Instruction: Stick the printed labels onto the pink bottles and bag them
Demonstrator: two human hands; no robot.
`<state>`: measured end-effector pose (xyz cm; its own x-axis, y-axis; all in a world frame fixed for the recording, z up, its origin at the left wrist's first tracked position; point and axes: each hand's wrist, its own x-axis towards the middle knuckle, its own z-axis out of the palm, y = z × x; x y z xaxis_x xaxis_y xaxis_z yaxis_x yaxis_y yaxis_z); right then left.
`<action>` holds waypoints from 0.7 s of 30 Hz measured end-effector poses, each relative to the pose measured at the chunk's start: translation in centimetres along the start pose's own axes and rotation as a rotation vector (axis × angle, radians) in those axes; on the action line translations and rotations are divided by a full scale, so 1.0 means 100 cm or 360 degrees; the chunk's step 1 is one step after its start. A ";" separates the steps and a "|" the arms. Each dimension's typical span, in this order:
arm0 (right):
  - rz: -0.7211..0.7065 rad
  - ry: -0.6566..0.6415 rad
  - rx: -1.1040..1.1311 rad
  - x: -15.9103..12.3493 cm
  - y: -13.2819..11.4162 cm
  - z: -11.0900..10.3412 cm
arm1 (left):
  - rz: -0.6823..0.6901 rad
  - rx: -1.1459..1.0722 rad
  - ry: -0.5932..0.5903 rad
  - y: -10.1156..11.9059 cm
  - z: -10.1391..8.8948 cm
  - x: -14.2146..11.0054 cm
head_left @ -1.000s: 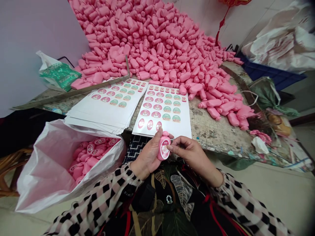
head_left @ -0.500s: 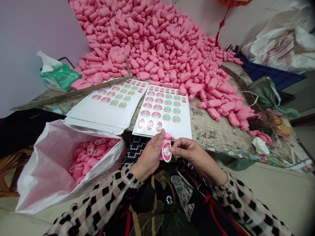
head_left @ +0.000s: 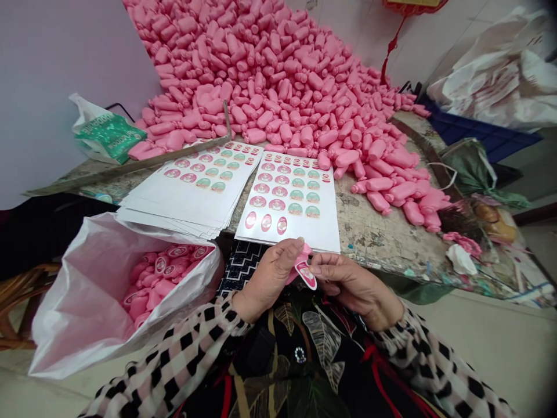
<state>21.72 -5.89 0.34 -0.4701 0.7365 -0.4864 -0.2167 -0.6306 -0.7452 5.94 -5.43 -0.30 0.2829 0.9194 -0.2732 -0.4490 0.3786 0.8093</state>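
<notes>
While the left hand (head_left: pixel 267 280) is closing around a pink plastic bottle (head_left: pixel 307 249), the right hand (head_left: pixel 353 284) is narrowly pinching an oval sticker label (head_left: pixel 306 274).

Its wrap is hiding most of the bottle and steadying it against that pinch. Along the counter (head_left: pixel 383 232), a heap of pink bottles (head_left: pixel 261 75) is rising behind a loose label sheet (head_left: pixel 296 232) and a stack of label sheets (head_left: pixel 191 215), while a white plastic sack (head_left: pixel 78 290) below its edge is holding labelled bottles (head_left: pixel 152 284). The labels' printing is too small to read.
</notes>
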 end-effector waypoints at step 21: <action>0.0181 -0.0097 0.0300 -0.012 0.012 -0.001 | -0.0183 0.0053 -0.0351 -0.001 -0.008 -0.001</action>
<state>22.10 -7.50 -0.02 -0.5501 0.6457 -0.5297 -0.3127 -0.7473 -0.5862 5.32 -5.46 -0.74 0.5103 0.8237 -0.2472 -0.3763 0.4723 0.7971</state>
